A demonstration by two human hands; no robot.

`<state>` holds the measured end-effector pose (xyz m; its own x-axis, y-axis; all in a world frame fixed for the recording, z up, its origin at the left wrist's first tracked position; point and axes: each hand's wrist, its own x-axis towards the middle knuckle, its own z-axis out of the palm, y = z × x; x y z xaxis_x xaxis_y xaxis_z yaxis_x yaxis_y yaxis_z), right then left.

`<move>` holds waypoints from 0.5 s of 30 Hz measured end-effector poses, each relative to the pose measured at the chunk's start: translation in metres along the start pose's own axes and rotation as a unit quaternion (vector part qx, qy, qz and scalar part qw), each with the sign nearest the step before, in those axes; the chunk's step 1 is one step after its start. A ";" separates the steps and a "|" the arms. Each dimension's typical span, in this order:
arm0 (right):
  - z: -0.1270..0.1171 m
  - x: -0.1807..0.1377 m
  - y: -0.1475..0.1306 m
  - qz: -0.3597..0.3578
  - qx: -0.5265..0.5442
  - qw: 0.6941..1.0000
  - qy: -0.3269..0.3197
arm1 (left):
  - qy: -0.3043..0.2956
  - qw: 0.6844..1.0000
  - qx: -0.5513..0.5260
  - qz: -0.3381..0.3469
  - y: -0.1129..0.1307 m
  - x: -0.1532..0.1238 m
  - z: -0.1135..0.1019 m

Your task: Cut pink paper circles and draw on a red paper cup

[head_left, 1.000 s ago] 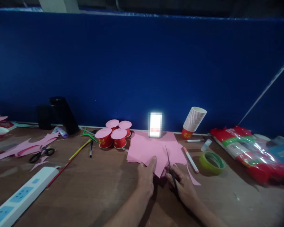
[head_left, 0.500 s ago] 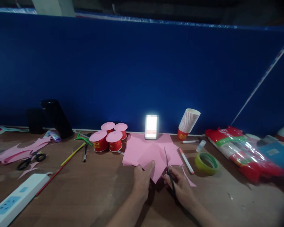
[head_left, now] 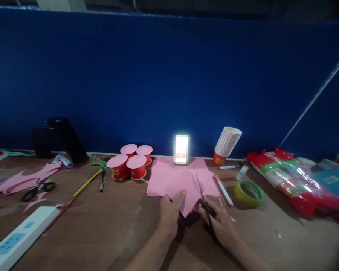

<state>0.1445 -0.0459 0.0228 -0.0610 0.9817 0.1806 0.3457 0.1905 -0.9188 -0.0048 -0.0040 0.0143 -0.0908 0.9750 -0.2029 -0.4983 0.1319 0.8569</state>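
Note:
My left hand (head_left: 169,212) pinches the near edge of a pink paper sheet (head_left: 186,195), thumb on top. My right hand (head_left: 219,222) is closed round the handles of black scissors (head_left: 203,199), whose blades point away from me and lie over the same sheet. Under it a stack of pink paper (head_left: 169,177) lies flat on the brown table (head_left: 115,229). A thin pink offcut (head_left: 224,209) lies just right of my right hand.
Red paper cups with pink lids (head_left: 130,163) stand left of the stack, stacked cups (head_left: 227,145) lean at the right. A marker (head_left: 223,185), green tape roll (head_left: 248,192), glue (head_left: 242,172), plastic bags (head_left: 293,180), second scissors (head_left: 35,190), power strip (head_left: 19,235), lit phone (head_left: 181,149).
Both hands stay at the pink sheet with the scissors over it. The view has shifted slightly; the scissor blades look a little more closed over the paper.

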 end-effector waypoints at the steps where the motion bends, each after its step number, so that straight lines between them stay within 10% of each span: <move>1: -0.001 0.000 0.000 0.000 -0.009 1.000 0.000 | 0.003 1.000 0.000 -0.002 0.000 0.000 0.000; 15: -0.003 -0.002 0.006 0.026 -0.033 0.999 -0.021 | 0.015 1.000 -0.018 -0.005 0.006 0.003 0.000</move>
<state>0.1495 -0.0468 0.0177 -0.0803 0.9899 0.1171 0.4112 0.1399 -0.9008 -0.0075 -0.0004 0.0190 -0.1111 0.9680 -0.2250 -0.5299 0.1338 0.8374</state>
